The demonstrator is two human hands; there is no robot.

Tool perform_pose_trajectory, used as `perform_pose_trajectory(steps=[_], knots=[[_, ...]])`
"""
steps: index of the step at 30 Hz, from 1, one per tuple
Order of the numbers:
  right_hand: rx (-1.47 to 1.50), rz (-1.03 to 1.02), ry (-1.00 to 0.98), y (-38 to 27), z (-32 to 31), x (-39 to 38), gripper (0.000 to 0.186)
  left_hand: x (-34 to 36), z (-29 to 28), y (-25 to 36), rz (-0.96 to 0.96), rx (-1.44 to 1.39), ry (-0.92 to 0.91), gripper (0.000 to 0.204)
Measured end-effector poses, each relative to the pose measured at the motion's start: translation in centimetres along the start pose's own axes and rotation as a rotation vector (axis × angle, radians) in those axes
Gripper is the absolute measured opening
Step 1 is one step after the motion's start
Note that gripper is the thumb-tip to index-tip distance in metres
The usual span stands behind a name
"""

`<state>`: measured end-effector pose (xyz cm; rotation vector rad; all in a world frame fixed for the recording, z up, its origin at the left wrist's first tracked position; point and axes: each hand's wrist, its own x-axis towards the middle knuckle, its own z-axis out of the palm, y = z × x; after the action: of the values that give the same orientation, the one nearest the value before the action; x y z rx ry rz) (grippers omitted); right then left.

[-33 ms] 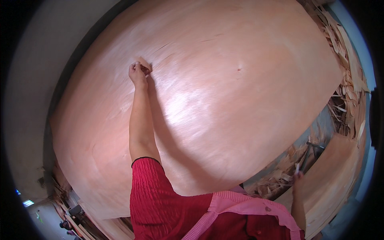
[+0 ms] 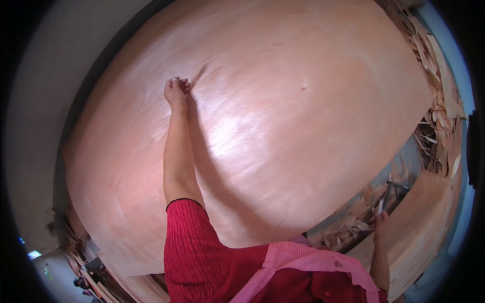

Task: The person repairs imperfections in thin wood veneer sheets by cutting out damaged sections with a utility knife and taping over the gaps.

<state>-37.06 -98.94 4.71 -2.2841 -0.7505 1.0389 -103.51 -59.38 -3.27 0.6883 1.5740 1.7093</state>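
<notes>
nothing moved, left hand (image 2: 176, 92) grip pinching veneer sheet (image 2: 303, 131), right hand (image 2: 380, 218) perhaps gripping tool

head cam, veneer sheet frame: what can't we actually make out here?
- Left hand, head view: fingers curl onto the veneer sheet; whether they pinch the wrinkle there is hidden by the hand itself.
- Right hand: small, near the lower right rim, holding a thin tool; its kind is too small and blurred to tell.
- Scrap pile: single pieces smear at the fisheye rim.
- Under the sheet: support fully covered.
</notes>
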Motion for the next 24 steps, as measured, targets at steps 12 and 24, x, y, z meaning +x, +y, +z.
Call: perform_pose_trajectory(steps=[12, 24], knots=[[-0.348, -0.937, -0.626, -34.8, 32.1, 3.0, 0.015, -1.9, -2.3, -1.3, 0.363, 1.142, -0.008, 0.038], [-0.899, -1.459, -0.226, -41.2, 53.6, 3.7, 0.018, -2.5, -1.7, -0.7, 0.248, 1.087, 0.056, 0.066]])
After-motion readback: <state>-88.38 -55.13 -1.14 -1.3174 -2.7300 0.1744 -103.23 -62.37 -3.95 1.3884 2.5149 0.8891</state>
